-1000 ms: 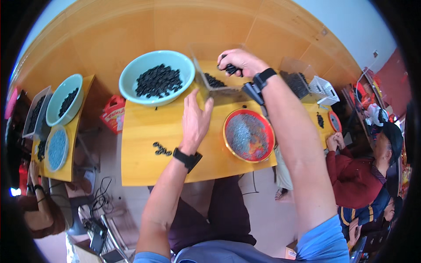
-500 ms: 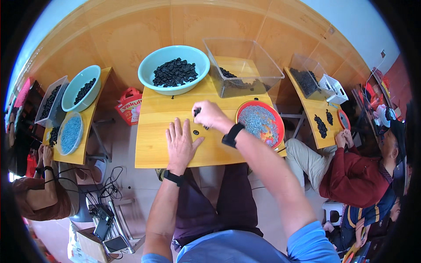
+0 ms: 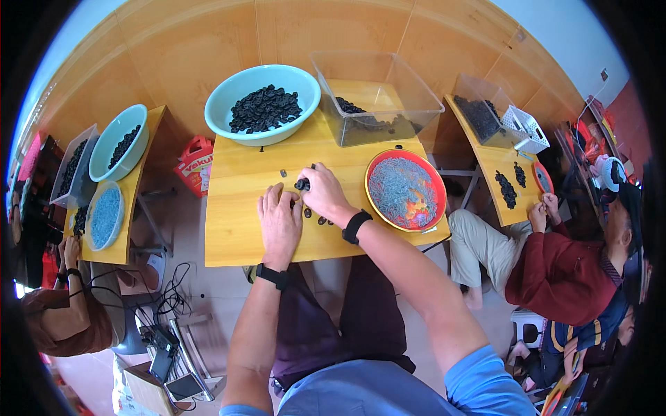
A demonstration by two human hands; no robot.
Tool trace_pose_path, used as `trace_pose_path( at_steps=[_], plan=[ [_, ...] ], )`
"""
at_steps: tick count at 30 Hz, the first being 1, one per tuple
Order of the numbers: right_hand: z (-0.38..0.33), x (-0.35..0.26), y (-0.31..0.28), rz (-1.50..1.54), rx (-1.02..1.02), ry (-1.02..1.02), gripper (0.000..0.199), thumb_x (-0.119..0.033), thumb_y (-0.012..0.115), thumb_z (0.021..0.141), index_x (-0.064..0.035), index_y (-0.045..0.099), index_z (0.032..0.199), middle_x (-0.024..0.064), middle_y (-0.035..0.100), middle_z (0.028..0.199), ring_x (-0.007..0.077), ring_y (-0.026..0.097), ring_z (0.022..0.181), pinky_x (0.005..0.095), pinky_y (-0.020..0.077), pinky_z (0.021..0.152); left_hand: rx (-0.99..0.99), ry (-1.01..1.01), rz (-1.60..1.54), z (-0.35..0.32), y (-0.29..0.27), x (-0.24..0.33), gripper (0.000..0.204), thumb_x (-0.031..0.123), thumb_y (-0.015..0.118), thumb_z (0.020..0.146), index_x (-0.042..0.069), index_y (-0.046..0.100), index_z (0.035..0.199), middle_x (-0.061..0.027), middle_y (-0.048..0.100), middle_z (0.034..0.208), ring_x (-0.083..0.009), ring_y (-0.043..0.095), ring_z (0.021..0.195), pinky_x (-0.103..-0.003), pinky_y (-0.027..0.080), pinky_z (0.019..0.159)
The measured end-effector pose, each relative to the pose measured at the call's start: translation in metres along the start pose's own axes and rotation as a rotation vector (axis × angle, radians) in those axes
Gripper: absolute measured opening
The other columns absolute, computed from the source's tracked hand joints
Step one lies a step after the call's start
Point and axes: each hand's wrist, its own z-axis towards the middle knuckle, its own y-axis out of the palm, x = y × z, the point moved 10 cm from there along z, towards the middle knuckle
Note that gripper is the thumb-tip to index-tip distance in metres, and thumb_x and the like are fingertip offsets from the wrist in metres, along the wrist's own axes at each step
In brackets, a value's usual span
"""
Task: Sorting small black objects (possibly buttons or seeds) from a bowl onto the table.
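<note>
Pinching a small black dried piece (image 3: 302, 184) in a narrow grip, the right hand (image 3: 325, 194) rests on the yellow wooden counter (image 3: 236, 229); the left hand (image 3: 279, 222) lies flat just beside it, fingers spread, holding nothing. About four more loose black pieces (image 3: 316, 218) lie by the hands. Three containers stand behind: a turquoise plastic basin (image 3: 229, 128) heaped with black pieces, a clear plastic box (image 3: 416, 104) with some inside, and a red round tray (image 3: 437, 208) of grey bits.

Small black pieces (image 3: 302, 184) lie loose on the yellow wooden table (image 3: 236, 229).
</note>
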Motion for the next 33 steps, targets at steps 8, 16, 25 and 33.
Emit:
trace_pose_path(
  at_steps=[8, 16, 25, 33],
  plan=[
    [0.012, 0.006, -0.010, 0.285, -0.377, 0.157, 0.042, -0.026, 0.071, 0.084, -0.0008, 0.069, 0.118, 0.0223, 0.071, 0.110, 0.0321, 0.068, 0.105, 0.0370, 0.0512, 0.093, 0.052, 0.045, -0.025, 0.000, -0.004, 0.005, 0.014, 0.008, 0.060, 0.090, 0.000, 0.057, 0.101, -0.0201, 0.057, 0.124, -0.0373, 0.050, 0.122, -0.051, 0.034, 0.108],
    [-0.015, -0.005, -0.070, 0.055, -0.482, 0.148, 0.029, -0.018, 0.070, 0.086, -0.0002, 0.067, 0.108, 0.0141, 0.070, 0.105, 0.0160, 0.067, 0.099, 0.0330, 0.0541, 0.070, -0.013, -0.055, -0.164, 0.000, -0.001, -0.011, 0.035, 0.017, 0.070, 0.085, 0.001, 0.057, 0.114, -0.0213, 0.054, 0.131, -0.0371, 0.047, 0.127, -0.050, 0.033, 0.111],
    [-0.106, -0.019, -0.051, -0.059, -0.280, -0.100, 0.019, -0.006, 0.064, 0.083, 0.0017, 0.064, 0.100, 0.0165, 0.064, 0.096, 0.0319, 0.065, 0.084, 0.0399, 0.0513, 0.076, -0.319, 0.132, 0.078, -0.013, -0.005, 0.034, 0.095, 0.050, 0.084, 0.069, 0.015, 0.042, 0.146, -0.0189, 0.029, 0.156, -0.0442, 0.024, 0.145, -0.061, 0.019, 0.116],
    [-0.116, 0.003, -0.067, 0.012, -0.045, 0.119, 0.032, -0.002, 0.066, 0.082, 0.0031, 0.060, 0.113, 0.0185, 0.060, 0.106, 0.0362, 0.061, 0.097, 0.0435, 0.0495, 0.083, -0.181, 0.034, 0.055, -0.013, 0.001, 0.015, 0.082, 0.042, 0.080, 0.078, 0.011, 0.044, 0.144, -0.0188, 0.033, 0.154, -0.0411, 0.026, 0.145, -0.057, 0.021, 0.118]
  ],
)
